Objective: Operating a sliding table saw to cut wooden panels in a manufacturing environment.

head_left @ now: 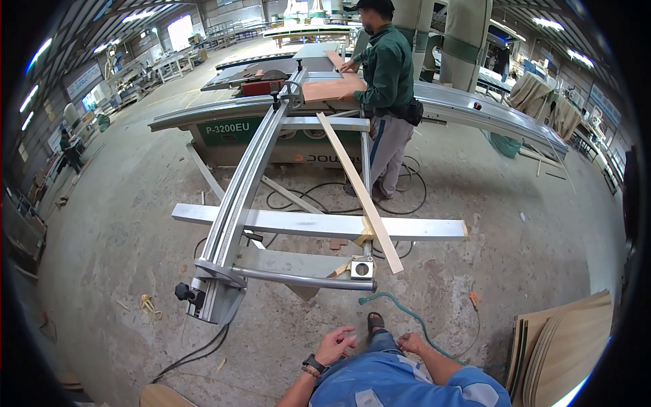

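Observation:
My left hand [333, 344], with a dark watch and a bracelet at the wrist, hangs in front of my blue shirt. Its fingers are loosely bent and apart, and nothing shows in them. My right hand [409, 342] is low by my leg with the fingers curled together; whatever may be in them is too small to make out. Neither hand touches the sliding table saw [271, 139] ahead. A long wooden strip [359, 190] lies slantwise over its outrigger frame [305, 278], above a white crossbar [312, 222].
A co-worker in green [390, 68] stands at the saw, both hands on a reddish board [332, 89]. Curved wooden panels [566, 346] lean at the lower right. A green hose [407, 313] and black cables [193, 356] run over the floor. A black clamp knob [183, 292] juts out left.

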`<state>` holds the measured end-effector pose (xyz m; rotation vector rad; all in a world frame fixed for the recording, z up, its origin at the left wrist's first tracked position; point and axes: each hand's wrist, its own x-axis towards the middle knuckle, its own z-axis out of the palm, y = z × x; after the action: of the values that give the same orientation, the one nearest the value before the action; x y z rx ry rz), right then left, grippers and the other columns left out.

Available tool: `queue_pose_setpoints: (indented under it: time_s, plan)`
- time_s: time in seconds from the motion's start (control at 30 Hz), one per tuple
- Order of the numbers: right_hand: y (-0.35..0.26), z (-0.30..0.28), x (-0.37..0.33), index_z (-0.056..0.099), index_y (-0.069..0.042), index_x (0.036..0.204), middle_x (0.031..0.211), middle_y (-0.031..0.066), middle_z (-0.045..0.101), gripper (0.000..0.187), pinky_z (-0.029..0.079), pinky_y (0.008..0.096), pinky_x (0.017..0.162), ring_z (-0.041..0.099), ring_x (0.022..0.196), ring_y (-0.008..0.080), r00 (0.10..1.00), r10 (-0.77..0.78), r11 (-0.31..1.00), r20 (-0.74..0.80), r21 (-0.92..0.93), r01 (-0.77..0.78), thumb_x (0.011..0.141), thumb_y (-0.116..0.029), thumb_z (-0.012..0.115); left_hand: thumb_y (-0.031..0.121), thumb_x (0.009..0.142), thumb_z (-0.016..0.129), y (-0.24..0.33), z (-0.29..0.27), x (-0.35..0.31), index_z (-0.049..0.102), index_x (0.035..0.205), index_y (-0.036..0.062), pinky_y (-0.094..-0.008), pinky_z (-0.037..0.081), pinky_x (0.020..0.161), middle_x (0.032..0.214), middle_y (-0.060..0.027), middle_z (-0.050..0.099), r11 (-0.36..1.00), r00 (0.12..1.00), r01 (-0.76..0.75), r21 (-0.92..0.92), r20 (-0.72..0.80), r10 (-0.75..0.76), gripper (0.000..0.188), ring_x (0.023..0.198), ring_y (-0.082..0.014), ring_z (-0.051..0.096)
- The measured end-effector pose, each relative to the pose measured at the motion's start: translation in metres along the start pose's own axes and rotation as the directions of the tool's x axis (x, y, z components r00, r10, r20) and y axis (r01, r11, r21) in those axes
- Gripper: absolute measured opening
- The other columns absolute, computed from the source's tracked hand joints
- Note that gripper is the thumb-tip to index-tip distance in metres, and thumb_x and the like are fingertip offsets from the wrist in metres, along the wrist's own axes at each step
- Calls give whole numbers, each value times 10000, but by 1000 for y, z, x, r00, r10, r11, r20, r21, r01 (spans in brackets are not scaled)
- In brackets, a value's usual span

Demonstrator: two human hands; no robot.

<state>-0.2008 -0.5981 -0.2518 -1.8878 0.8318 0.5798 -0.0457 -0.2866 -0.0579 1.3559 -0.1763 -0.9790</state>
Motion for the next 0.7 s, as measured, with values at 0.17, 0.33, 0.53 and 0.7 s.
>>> queue_pose_setpoints:
  time_s: [0.17,0.33,0.53,0.7]
  plan:
    - [-6,2,-4,675,-2,982,772,121,685,296,510,321,642,649,669,191,1000,12,1000,3,18,-12,797,-230,638,165,901,593,-1,-3,-3,512,1235,29,-255,550,556,836,-62,653,1000,1000,-6,16,-6,6,369,787,-119,638]
    - [-10,1,-7,671,5,984,778,122,685,298,511,321,645,647,667,188,1000,6,1000,-5,16,-6,796,-224,643,166,899,597,0,-2,-3,511,1235,29,-256,550,559,836,-63,654,1000,1000,-12,23,-3,12,373,789,-122,638]
    - [-11,0,-7,663,18,991,778,120,685,303,515,317,646,650,669,189,1000,13,999,14,38,-13,796,-213,643,165,898,600,-3,-1,-1,512,1235,29,-256,550,560,834,-64,652,1000,1000,-16,15,-6,16,375,781,-122,636]
    - [-16,4,-7,666,18,968,767,113,683,282,516,316,646,651,667,187,1000,-11,999,3,31,10,799,-205,633,169,898,601,-1,-5,-2,513,1235,32,-257,551,563,830,-59,647,1000,1000,-1,23,-7,1,375,770,-120,632]
